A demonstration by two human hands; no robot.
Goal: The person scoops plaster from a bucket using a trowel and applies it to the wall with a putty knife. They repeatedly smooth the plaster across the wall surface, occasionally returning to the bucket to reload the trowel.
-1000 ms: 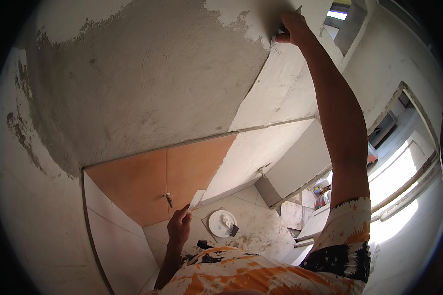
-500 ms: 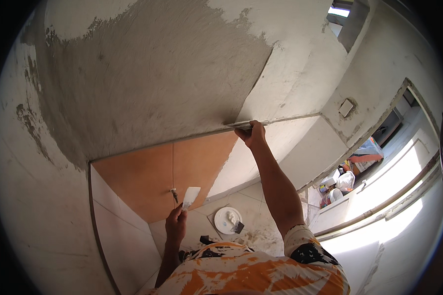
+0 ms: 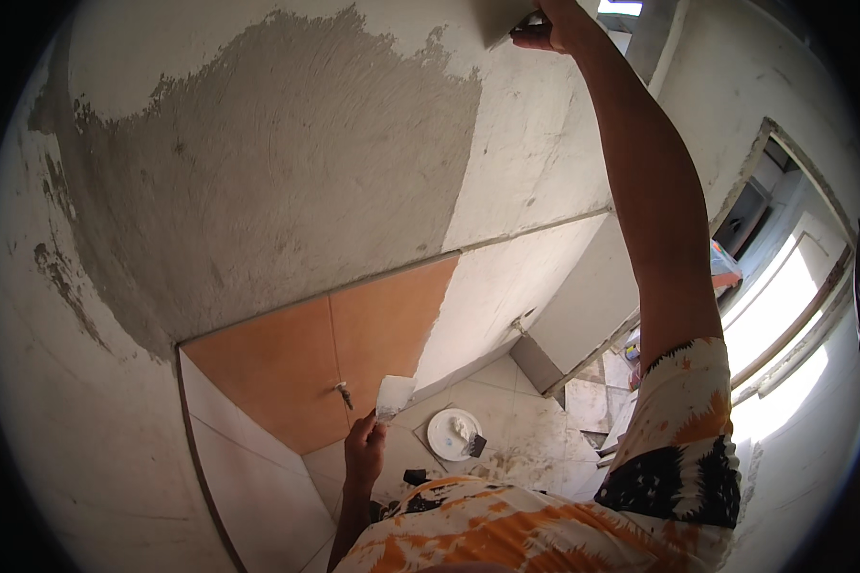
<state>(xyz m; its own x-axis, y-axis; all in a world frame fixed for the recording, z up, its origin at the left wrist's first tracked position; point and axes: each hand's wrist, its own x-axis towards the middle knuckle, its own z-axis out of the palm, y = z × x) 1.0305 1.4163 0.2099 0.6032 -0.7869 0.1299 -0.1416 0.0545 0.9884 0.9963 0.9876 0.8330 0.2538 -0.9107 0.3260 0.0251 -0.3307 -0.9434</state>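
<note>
My left hand (image 3: 363, 451), low in front of me, grips a putty knife (image 3: 394, 393) with a pale, smeared blade pointing up. My right arm is stretched high, and the right hand (image 3: 556, 33) is closed on a flat scraper (image 3: 509, 31) near the upper wall. Only part of that scraper shows beside the fingers. The wall has a large grey coated patch (image 3: 287, 172) with a ragged top edge, beside a paler area (image 3: 530, 143). Below are orange-brown tiles (image 3: 268, 353) with a small tap (image 3: 344, 393).
On the floor, a round white dish (image 3: 444, 447) holds white paste and a small dark-bladed scraper (image 3: 477, 445). White tiles (image 3: 239, 458) cover the lower left wall. A door opening (image 3: 774, 229) is at the right, with sunlight beyond.
My right hand has swept the scraper from the ledge above the tiles up to the top of the wall. The left hand still holds its putty knife, and the view has shifted slightly.
</note>
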